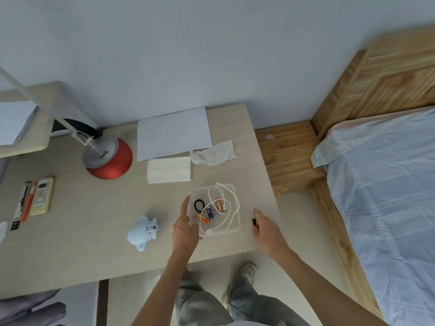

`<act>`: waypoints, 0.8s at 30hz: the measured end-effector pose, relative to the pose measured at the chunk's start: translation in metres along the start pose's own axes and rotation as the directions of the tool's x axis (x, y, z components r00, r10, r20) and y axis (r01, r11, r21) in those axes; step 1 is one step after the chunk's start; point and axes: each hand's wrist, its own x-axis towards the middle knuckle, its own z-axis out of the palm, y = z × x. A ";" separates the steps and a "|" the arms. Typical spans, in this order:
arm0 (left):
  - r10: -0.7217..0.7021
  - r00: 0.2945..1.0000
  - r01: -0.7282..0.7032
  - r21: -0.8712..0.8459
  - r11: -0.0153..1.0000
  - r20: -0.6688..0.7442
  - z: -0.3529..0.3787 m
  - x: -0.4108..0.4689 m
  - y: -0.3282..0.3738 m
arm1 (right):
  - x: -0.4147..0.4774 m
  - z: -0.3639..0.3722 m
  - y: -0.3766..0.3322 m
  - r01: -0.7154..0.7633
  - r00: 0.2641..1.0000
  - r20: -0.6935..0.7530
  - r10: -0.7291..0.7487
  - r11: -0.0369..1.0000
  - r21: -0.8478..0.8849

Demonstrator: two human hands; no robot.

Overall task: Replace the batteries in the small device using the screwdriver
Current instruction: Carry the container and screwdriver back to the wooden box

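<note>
Soft, even daylight; faint shadows; slight overall blur; wide-angle bending at edges.

**Desk (94,231) layout, read by the clock from the tray (200,192) near the right edge**

Batteries (210,212), a cable (231,215) and a ring (199,205) are held in the tray. The small device (142,232) is laid at 8 o'clock, the left hand (184,228) between it and the tray. The screwdriver (254,220) is gripped by the right hand (264,228) at 3 o'clock. A folded tissue (169,170) is set near at 10 o'clock, the lamp base (108,158) farther out. A crumpled tissue (213,152) is placed at 12, a sheet of paper (174,132) at 11. A remote control (43,196) and pens (26,203) are found far out at 9 o'clock.
</note>
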 end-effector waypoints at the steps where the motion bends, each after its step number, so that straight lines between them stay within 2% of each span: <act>1: -0.035 0.999 0.036 -0.032 0.999 0.022 -0.003 0.000 0.004 | -0.002 -0.001 -0.001 -0.036 0.999 0.044 0.031 0.994 0.104; 3: -0.080 0.995 0.083 -0.051 0.995 0.054 -0.008 -0.002 0.010 | -0.008 -0.006 -0.005 -0.139 0.986 0.132 0.103 0.945 0.297; 6: -0.109 0.990 0.118 -0.111 0.987 0.085 -0.019 -0.007 0.023 | -0.020 -0.017 -0.016 -0.271 0.959 0.226 0.170 0.782 0.561; 8: -0.123 0.987 0.139 -0.172 0.975 0.102 -0.027 -0.014 0.039 | -0.028 -0.031 -0.027 -0.320 0.947 0.254 0.198 0.666 0.674; 11: -0.096 0.988 0.123 -0.234 0.965 0.122 -0.041 -0.021 0.067 | -0.043 -0.057 -0.042 -0.324 0.946 0.277 0.168 0.448 0.833; 13: -0.058 0.990 0.087 -0.243 0.966 0.125 -0.050 -0.026 0.088 | -0.054 -0.075 -0.050 -0.274 0.961 0.242 0.133 0.342 0.899; 16: 0.026 0.988 0.010 -0.228 0.973 0.155 -0.063 -0.033 0.116 | -0.071 -0.103 -0.057 -0.176 0.983 0.151 0.105 0.305 0.936; 21: 0.197 0.952 -0.166 -0.146 0.975 0.234 -0.078 -0.055 0.160 | -0.106 -0.158 -0.067 0.007 0.997 -0.031 0.070 0.321 0.947; 24: 0.304 0.910 -0.273 -0.144 0.951 0.281 -0.087 -0.072 0.181 | -0.138 -0.186 -0.078 0.111 0.983 -0.156 0.100 0.353 0.929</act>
